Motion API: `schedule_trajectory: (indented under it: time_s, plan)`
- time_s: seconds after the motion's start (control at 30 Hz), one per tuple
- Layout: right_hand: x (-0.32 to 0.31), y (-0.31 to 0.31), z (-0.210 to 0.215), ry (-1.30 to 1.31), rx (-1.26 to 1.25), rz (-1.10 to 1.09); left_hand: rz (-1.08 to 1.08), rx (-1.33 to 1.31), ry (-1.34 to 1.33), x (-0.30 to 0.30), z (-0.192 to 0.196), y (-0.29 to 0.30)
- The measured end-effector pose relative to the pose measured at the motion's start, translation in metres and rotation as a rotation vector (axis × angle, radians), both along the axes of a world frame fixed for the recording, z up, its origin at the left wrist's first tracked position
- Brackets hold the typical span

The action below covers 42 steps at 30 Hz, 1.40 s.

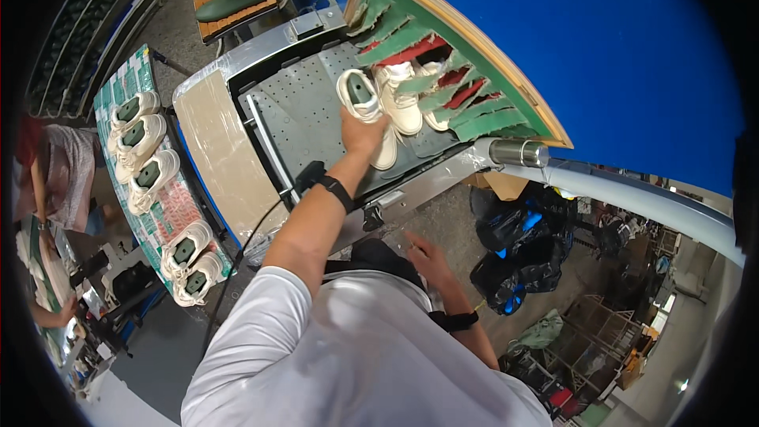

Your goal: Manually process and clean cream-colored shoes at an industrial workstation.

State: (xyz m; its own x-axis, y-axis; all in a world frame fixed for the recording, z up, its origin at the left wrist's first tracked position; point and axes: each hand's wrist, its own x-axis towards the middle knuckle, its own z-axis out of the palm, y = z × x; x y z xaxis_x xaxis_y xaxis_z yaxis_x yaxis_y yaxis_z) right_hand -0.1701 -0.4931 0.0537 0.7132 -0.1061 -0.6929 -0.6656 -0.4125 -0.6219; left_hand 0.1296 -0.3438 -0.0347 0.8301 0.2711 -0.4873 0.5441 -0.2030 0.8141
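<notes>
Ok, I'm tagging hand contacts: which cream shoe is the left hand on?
The leftmost shoe over the grey bed, green last inside, with the left hand on it; the other shoes sit on the board or nearer the green strips.

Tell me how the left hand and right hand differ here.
The left hand holds a cream shoe; the right hand shows nothing in its grasp. The left hand reaches out over the perforated grey machine bed, while the right hand is close to the body. Both are bare, each arm wearing a black band.
</notes>
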Motion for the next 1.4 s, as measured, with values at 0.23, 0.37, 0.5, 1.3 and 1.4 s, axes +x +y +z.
schedule_trajectory:
  time_s: [0.23, 0.37, 0.5, 1.3, 1.4]
  plan:
    - [0.024, 0.014, -0.006, -0.148, 0.262, -0.250, -0.005, -0.691, 0.244, -0.056, 0.032, 0.148]
    - [0.061, 0.066, -0.009, -0.125, 0.471, -0.199, -0.041, -0.326, 0.033, -0.121, 0.071, 0.230]
    - [0.094, 0.152, -0.003, -0.229, 0.324, 0.239, -0.210, 0.116, -0.026, -0.166, 0.045, 0.293]
    - [0.132, 0.288, 0.029, -1.117, -0.410, 1.190, -0.387, 0.066, -0.302, -0.110, 0.053, 0.349]
    - [0.130, 0.293, 0.043, -0.815, -0.156, 0.985, -0.350, -0.065, -0.312, -0.111, 0.043, 0.346]
